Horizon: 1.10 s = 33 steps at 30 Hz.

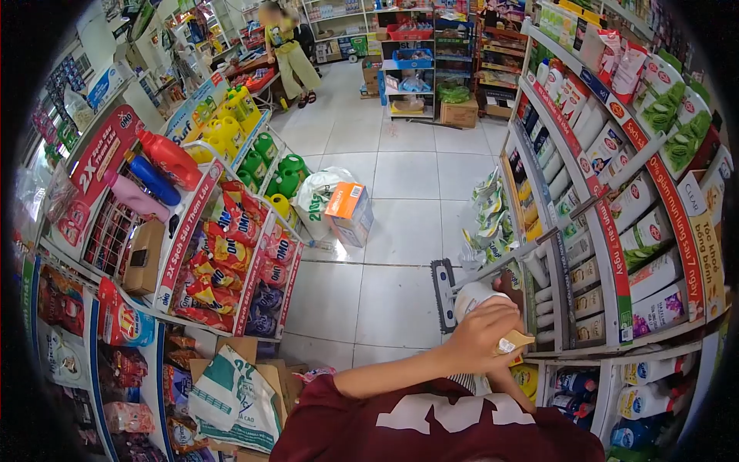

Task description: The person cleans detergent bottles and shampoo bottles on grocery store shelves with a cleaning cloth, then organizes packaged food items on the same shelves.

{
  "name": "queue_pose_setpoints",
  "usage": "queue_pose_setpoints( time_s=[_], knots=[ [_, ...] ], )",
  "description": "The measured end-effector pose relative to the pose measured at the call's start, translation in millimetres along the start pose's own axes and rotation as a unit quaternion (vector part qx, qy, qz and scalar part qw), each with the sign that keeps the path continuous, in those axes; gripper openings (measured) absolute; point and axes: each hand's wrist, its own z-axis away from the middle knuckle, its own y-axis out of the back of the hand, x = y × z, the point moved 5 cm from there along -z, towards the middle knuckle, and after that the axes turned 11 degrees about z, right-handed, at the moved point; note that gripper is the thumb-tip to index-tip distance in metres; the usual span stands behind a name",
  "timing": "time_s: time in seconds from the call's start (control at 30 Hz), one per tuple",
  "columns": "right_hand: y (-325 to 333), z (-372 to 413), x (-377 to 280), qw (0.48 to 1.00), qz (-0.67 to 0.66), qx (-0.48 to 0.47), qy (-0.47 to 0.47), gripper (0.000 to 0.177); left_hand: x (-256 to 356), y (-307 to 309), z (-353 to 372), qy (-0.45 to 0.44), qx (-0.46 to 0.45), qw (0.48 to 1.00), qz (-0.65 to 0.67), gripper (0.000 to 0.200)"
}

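In front of my maroon shirt, my left hand [483, 337] is closed around a white bottle [473, 299] with a gold-coloured top [514, 342]. The bottle is tilted, its white body pointing away from me and its top toward me. My right hand [504, 286] is mostly hidden behind the left one and the bottle; it seems to be at the bottle's far side, but its grip does not show clearly. Close by on the right stands the shelf rack [616, 269] with rows of shampoo and body wash bottles [635, 199].
A black brush head [444, 296] lies on the tiled floor beside the rack. An orange-and-white box [349, 212] and a white sack [317, 192] stand ahead. On the left, a rack holds detergent bags [219, 262]; cardboard with a green-white bag [239, 400] is near me. A person [289, 58] stands far back.
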Motion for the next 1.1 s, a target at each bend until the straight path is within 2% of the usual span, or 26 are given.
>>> queue_pose_setpoints(
  time_s=[0.07,0.13,0.2,0.4,0.43,0.47,0.6,0.7,0.8,0.83,0.87,0.93,0.97,1.03,1.1],
  knots=[
    [1.6,-3.5,-4.4,0.999,-0.021,-0.034,-0.022,0.07,-2.9,0.8,-5.6,0.046,-0.054,0.997,0.033,0.023],
    [5.5,-2.1,6.4,0.995,-0.036,-0.027,-0.084,0.07,1.5,13.4,-11.2,0.066,-0.037,0.996,0.05,0.019],
    [11.0,12.8,31.1,0.981,-0.055,0.007,-0.186,0.066,7.1,31.4,-12.0,0.065,-0.026,0.995,0.072,0.018],
    [12.1,51.1,108.8,0.891,-0.097,0.025,-0.443,0.063,5.2,62.1,-2.3,0.18,0.022,0.982,0.045,0.015],
    [10.8,51.9,113.4,0.881,-0.108,0.022,-0.459,0.063,4.0,62.7,-0.8,0.195,0.027,0.979,0.042,0.015],
    [7.9,52.4,115.8,0.878,-0.13,0.014,-0.46,0.063,2.8,64.3,0.4,0.211,0.032,0.976,0.039,0.014],
    [-9.5,45.0,106.5,0.873,-0.257,-0.049,-0.412,0.062,1.7,72.3,5.5,0.178,-0.035,0.971,0.155,0.016],
    [-28.3,31.5,88.1,0.83,-0.401,-0.127,-0.365,0.062,2.5,89.3,-1.4,0.143,-0.049,0.974,0.171,0.016],
    [-40.0,18.4,73.0,0.764,-0.514,-0.226,-0.317,0.062,4.1,112.4,-6.4,0.104,0.061,0.993,0.02,0.014],
    [-37.0,13.5,72.0,0.778,-0.505,-0.223,-0.3,0.062,9.5,122.3,-5.5,0.123,0.108,0.979,-0.118,0.017],
    [-34.0,7.7,71.9,0.801,-0.482,-0.214,-0.284,0.062,9.8,128.5,-1.4,0.163,0.194,0.96,-0.115,0.018],
    [-16.1,-3.8,79.6,0.915,-0.296,-0.082,-0.263,0.065,10.6,138.4,16.1,0.24,0.363,0.894,-0.106,0.019],
    [-7.3,-5.1,82.5,0.922,-0.268,-0.089,-0.265,0.066,10.2,141.9,22.2,0.214,0.428,0.876,-0.055,0.021],
    [-6.4,-9.8,75.3,0.935,-0.236,-0.066,-0.255,0.069,2.4,145.9,40.5,0.197,0.471,0.86,-0.025,0.024],
    [11.8,-3.7,104.3,0.957,-0.111,-0.043,-0.265,0.062,3.2,142.9,47.8,0.181,0.478,0.86,-0.003,0.021]
  ],
)
